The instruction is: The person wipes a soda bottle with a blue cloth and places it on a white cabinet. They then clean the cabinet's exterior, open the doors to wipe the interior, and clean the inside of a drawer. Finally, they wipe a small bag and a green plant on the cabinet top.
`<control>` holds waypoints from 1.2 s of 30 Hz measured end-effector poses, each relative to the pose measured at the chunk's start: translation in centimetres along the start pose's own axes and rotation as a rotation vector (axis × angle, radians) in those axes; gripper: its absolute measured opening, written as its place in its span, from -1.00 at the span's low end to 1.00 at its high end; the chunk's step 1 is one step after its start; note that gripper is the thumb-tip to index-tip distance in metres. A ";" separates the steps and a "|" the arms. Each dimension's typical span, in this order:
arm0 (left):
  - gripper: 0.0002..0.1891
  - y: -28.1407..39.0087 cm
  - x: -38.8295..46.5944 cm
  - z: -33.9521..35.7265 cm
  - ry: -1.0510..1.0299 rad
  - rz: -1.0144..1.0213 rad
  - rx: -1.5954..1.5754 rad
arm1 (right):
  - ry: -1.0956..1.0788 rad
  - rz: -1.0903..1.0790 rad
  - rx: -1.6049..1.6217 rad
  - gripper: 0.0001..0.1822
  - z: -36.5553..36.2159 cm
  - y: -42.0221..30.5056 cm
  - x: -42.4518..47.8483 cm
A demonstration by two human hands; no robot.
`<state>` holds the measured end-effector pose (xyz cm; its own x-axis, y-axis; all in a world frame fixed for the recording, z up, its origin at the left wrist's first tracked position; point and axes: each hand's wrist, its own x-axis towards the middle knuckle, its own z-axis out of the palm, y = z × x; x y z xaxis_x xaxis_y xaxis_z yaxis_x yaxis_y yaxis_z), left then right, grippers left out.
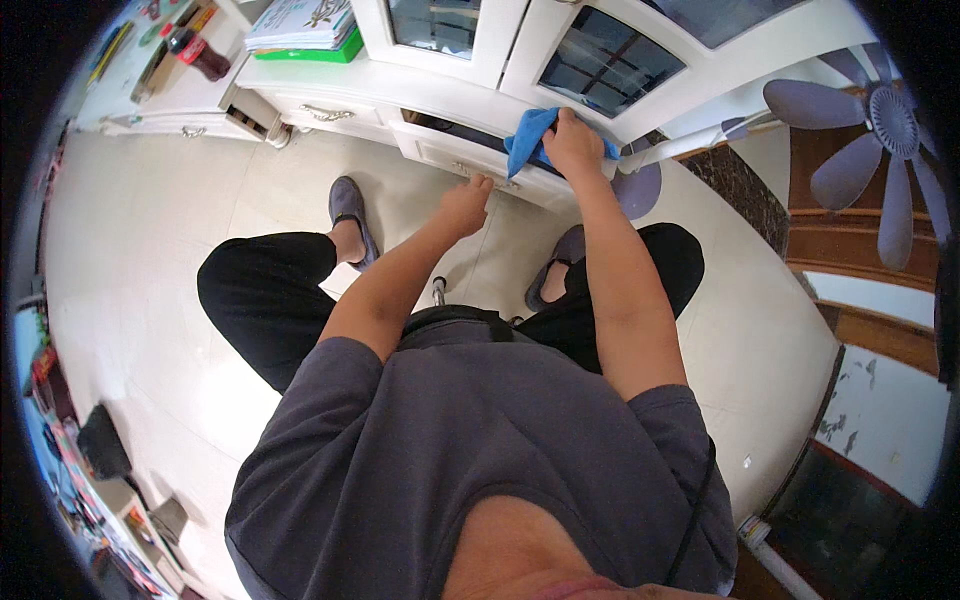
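A blue cloth (pixel 531 136) is bunched in my right hand (pixel 576 144), which rests at the right end of a partly pulled-out white drawer (pixel 435 155). Part of the cloth hangs over the drawer's front, and another part shows beyond my fingers. My left hand (pixel 469 206) is just in front of the drawer's ornate metal handle (pixel 480 174), its fingers bent; whether they touch the handle is not clear. The drawer's dark inside shows only as a narrow strip. Above it stands the white cabinet (pixel 442 86) with glass-paned doors.
Books and papers (pixel 300 26) lie on a green box (pixel 322 51) on the cabinet ledge. A cola bottle (pixel 196 52) stands on the surface at the upper left. A multi-bladed fan (pixel 892 120) is at the right. My slippered feet are on the tiled floor (pixel 285 187).
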<state>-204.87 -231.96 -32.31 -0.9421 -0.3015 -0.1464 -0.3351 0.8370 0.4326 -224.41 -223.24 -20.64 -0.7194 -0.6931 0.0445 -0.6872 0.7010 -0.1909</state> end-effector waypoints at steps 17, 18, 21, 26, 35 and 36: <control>-0.59 3.3 -8.1 1.9 0.011 -0.344 0.050 | -0.104 -0.171 0.009 -0.64 0.7 2.9 2.5; -0.59 3.3 -8.3 2.4 0.028 -0.357 0.056 | -0.103 -0.172 0.030 -0.65 0.8 3.1 2.4; -0.58 3.0 -8.5 4.0 0.060 -0.385 0.063 | -0.088 -0.201 0.037 -0.66 0.7 3.6 2.5; -0.60 3.0 -8.7 4.9 0.035 -0.432 -0.002 | -0.208 -0.343 0.075 -0.75 2.2 1.8 -2.9; -0.46 9.4 -11.4 0.0 -0.016 -0.372 -0.108 | -0.620 -0.414 0.223 -0.76 16.9 2.5 -7.5; -0.42 9.9 -11.7 0.2 0.018 -0.349 -0.122 | -0.599 -0.457 0.247 -0.77 16.9 2.0 -6.9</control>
<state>-197.16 -220.10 -26.50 -0.7705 -0.5683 -0.2887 -0.6320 0.6219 0.4625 -219.08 -219.88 -37.90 -0.1461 -0.9250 -0.3507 -0.8084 0.3160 -0.4966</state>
